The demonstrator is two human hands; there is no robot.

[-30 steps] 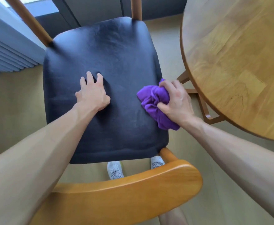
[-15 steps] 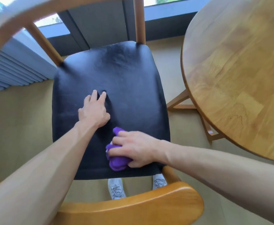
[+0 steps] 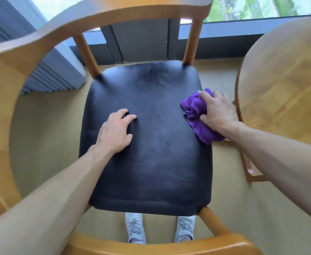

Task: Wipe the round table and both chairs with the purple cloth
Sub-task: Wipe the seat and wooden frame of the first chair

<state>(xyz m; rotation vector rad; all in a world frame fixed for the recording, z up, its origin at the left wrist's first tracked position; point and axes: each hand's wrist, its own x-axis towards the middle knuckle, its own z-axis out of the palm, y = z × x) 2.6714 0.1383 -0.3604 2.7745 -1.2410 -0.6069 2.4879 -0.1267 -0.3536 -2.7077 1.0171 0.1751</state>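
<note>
One chair (image 3: 147,137) is seen from above, its black padded seat framed by a curved wooden armrest that wraps round on the left and across the near edge; two wooden posts rise from the far corners of the seat to the rail, and a third post is seen at the near right corner. One round table (image 3: 287,85) of pale wood is placed just to the right of the chair, and only part of its top is shown. Two hands are counted. The left hand (image 3: 115,132) is rested on the middle of the seat, palm down, with the fingers loosely bent and their tips pressed to the black surface; nothing is held in it. The right hand (image 3: 218,111) is closed round one purple cloth (image 3: 197,115), which is bunched up and pressed against the right edge of the seat, with a fold of it hung over that edge between the chair and the table. Two grey laced shoes (image 3: 134,228) are seen on the tan floor below the near edge of the seat, side by side. A window is shown along the far wall, and a bank of grey pleated blinds (image 3: 46,76) is stacked at the upper left beside the chair.
</note>
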